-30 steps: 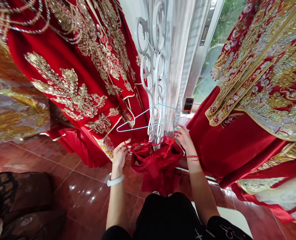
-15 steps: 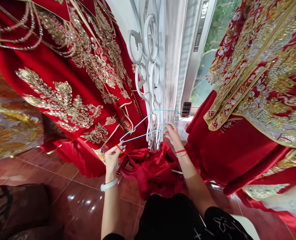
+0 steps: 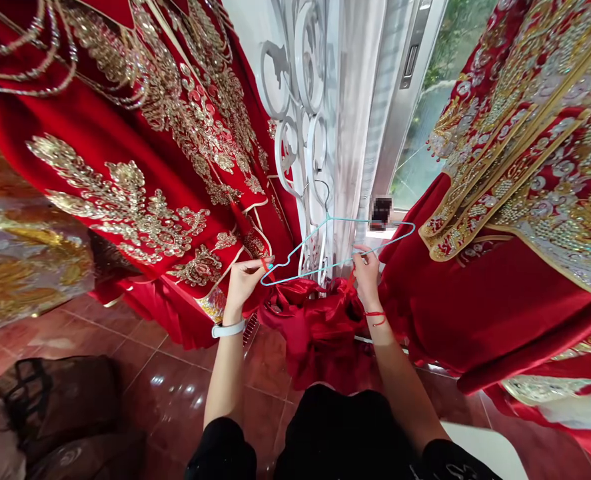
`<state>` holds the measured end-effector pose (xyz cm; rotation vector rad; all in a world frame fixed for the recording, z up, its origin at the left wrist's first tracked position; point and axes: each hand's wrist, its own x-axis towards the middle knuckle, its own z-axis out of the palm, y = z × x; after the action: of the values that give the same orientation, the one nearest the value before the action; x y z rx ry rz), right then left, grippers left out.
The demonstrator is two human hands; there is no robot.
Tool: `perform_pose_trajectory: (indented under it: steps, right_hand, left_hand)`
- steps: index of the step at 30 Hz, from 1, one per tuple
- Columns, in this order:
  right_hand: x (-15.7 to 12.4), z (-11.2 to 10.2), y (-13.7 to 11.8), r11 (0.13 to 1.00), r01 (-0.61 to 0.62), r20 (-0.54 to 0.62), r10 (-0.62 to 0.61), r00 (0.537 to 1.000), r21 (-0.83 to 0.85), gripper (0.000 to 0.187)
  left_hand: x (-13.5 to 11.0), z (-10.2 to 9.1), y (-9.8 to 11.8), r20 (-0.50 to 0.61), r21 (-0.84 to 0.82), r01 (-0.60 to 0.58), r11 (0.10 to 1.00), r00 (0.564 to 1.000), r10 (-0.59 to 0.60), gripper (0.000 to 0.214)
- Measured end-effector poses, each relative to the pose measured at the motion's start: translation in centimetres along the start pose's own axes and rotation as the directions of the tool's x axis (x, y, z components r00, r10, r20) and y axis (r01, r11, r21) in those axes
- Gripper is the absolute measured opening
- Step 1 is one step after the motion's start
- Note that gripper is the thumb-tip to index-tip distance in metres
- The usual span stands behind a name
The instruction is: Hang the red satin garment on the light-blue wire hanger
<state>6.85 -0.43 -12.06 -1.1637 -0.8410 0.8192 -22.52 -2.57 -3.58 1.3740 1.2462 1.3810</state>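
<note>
A light blue wire hanger [image 3: 320, 270] hangs in front of me, its hook against the white scrollwork. Below it bunches a shiny red satin garment [image 3: 320, 333] with thin red straps. My left hand [image 3: 245, 283] is closed, pinching one strap at the hanger's left end; whether the strap is looped over that end I cannot tell. My right hand [image 3: 368, 273] is closed by the hanger's lower bar, fingers curled on the other strap [image 3: 352, 275], which runs down to the garment. The hanger's right end sticks out past this hand, bare.
Embroidered red garments with gold beadwork hang at left [image 3: 125, 200] and right [image 3: 520, 173]. White scrolled metalwork [image 3: 288, 143] stands between them, near a window [image 3: 420, 127]. Dark bags [image 3: 70, 407] lie on the red tiled floor [image 3: 175, 380]; a white seat edge [image 3: 485, 453] shows lower right.
The hanger and both hands have shifted right in view. My left hand has risen and turned at the hanger's left end. More of the hanger's right end now shows beyond my right hand.
</note>
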Motion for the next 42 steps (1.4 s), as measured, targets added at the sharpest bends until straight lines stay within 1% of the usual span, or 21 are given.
perform_pose_trajectory:
  steps: [2, 3, 5, 8, 10, 12, 14, 16, 20, 22, 26, 29, 34, 37, 39, 42]
  right_hand:
    - [-0.4, 0.0, -0.1, 1.0, 0.016, -0.056, -0.017, 0.998, -0.018, 0.037]
    - [-0.6, 0.0, -0.2, 1.0, 0.014, -0.07, -0.015, 0.997, -0.025, 0.037]
    - [-0.8, -0.1, -0.6, 0.999, -0.016, -0.075, 0.014, 0.997, -0.032, 0.037]
    - [-0.9, -0.3, -1.3, 0.998, -0.063, -0.083, 0.06, 0.995, -0.028, 0.035]
    - [-0.8, -0.3, -1.7, 0.999, -0.047, -0.101, 0.045, 0.994, -0.025, 0.032]
    - [-0.7, -0.2, -1.8, 1.0, -0.002, -0.121, -0.001, 0.993, -0.02, 0.028]
    - [-0.8, 0.0, -1.7, 1.0, 0.017, -0.11, -0.019, 0.994, -0.013, 0.027]
    - [-1.1, 0.3, -1.4, 1.0, -0.003, -0.081, 0.003, 0.997, -0.006, 0.03]
    - [-1.6, 0.5, -1.2, 1.0, -0.02, -0.079, 0.02, 0.997, 0.003, 0.034]
    - [-1.7, 0.3, -1.3, 1.0, -0.016, -0.081, 0.016, 0.997, 0.001, 0.035]
    - [-1.7, 0.1, -1.7, 1.0, 0.013, -0.087, -0.014, 0.996, -0.014, 0.035]
    - [-1.7, 0.3, -1.6, 0.998, 0.038, -0.087, -0.042, 0.995, -0.049, 0.035]
    - [-1.8, 1.2, -0.8, 0.993, 0.058, -0.081, -0.067, 0.994, -0.098, 0.037]
    - [-1.8, 1.4, -0.4, 0.993, 0.054, -0.073, -0.062, 0.995, -0.105, 0.036]
    - [-1.8, 1.3, -0.4, 0.994, 0.06, -0.097, -0.069, 0.993, -0.094, 0.035]
    - [-1.7, 0.9, -0.5, 0.993, 0.083, -0.106, -0.091, 0.99, -0.08, 0.035]
  left_hand:
    - [0.0, 0.3, 0.4, 0.057, 0.019, -0.004, 1.0, 0.998, 0.003, 0.025]
    - [-0.1, 0.2, 0.4, 0.067, 0.029, -0.008, 1.0, 0.998, 0.006, 0.026]
    - [-0.4, -0.4, 0.4, 0.053, 0.035, -0.007, 0.999, 0.999, 0.005, 0.03]
    - [-1.4, -2.0, 0.0, 0.012, 0.018, 0.019, 1.0, 1.0, -0.02, 0.036]
    - [-2.0, -3.0, -0.3, 0.002, 0.016, 0.035, 0.999, 0.999, -0.035, 0.039]
    - [-2.5, -3.6, -0.5, -0.008, 0.028, 0.031, 0.999, 1.0, -0.03, 0.041]
    - [-2.6, -3.7, -0.7, -0.028, 0.05, 0.006, 0.999, 1.0, -0.004, 0.044]
    - [-2.4, -3.4, -0.6, -0.037, 0.079, -0.023, 0.997, 0.999, 0.026, 0.047]
    - [-2.0, -3.0, -0.2, 0.036, 0.135, -0.041, 0.99, 0.999, 0.036, 0.051]
    - [-2.2, -3.3, -0.1, 0.051, 0.135, -0.043, 0.99, 0.998, 0.036, 0.051]
    - [-2.7, -4.2, -0.4, 0.039, 0.138, -0.048, 0.989, 0.998, 0.043, 0.051]
    - [-2.4, -3.5, -0.5, 0.043, 0.148, -0.067, 0.987, 0.997, 0.061, 0.051]
    - [-0.9, 0.0, 0.4, 0.112, 0.178, -0.154, 0.972, 0.985, 0.135, 0.044]
    - [-0.3, 1.8, 0.8, 0.153, 0.249, -0.214, 0.944, 0.972, 0.18, 0.038]
    - [-0.2, 2.4, 0.9, 0.198, 0.308, -0.24, 0.92, 0.963, 0.185, 0.034]
    - [-0.2, 2.4, 0.8, 0.25, 0.375, -0.285, 0.882, 0.947, 0.2, 0.026]
